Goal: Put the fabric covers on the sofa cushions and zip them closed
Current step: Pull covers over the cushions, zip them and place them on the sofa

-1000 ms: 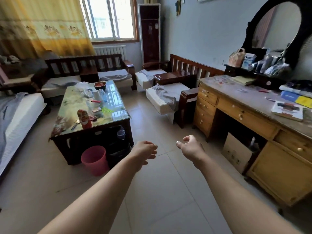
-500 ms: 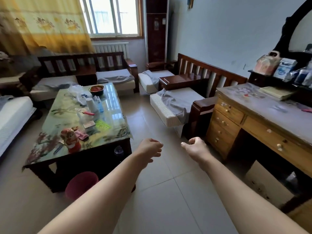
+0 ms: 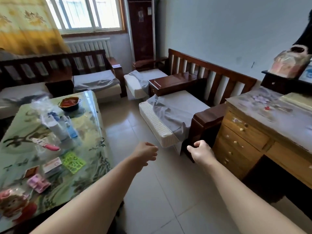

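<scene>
text: none legible | boxes and packets on counter (image 3: 94,115): print too blurred to read | tall cabinet (image 3: 141,29) stickers: unreadable | desk items: no readable labels

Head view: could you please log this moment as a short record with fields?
Nearest cushion: white, bare front edge, on the wooden sofa
Grey cover: draped loosely over it, not fitted
Left hand: empty, fingers loosely curled, above the floor
Right hand: empty, fingers loosely curled, short of the cushion
Coffee table: left, cluttered
</scene>
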`<control>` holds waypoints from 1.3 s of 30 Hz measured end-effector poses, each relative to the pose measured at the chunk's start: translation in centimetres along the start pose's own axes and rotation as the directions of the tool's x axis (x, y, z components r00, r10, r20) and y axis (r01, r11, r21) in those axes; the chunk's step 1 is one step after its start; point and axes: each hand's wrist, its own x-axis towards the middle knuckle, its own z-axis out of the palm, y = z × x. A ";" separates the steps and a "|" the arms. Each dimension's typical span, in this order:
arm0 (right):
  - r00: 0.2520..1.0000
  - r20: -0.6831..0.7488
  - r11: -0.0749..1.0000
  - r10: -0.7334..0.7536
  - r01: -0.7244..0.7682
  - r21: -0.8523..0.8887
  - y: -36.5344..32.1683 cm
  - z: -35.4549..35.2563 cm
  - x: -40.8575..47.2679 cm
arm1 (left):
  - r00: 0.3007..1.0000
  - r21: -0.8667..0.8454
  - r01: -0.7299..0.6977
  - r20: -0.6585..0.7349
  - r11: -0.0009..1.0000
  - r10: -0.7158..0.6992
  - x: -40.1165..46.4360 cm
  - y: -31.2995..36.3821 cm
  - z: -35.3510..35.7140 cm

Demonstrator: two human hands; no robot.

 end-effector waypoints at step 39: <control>0.953 0.206 0.965 0.220 -0.183 -0.187 7.1 26.2 57.8 | 0.981 0.082 0.195 -0.010 0.977 -0.195 70.5 -3.0 12.4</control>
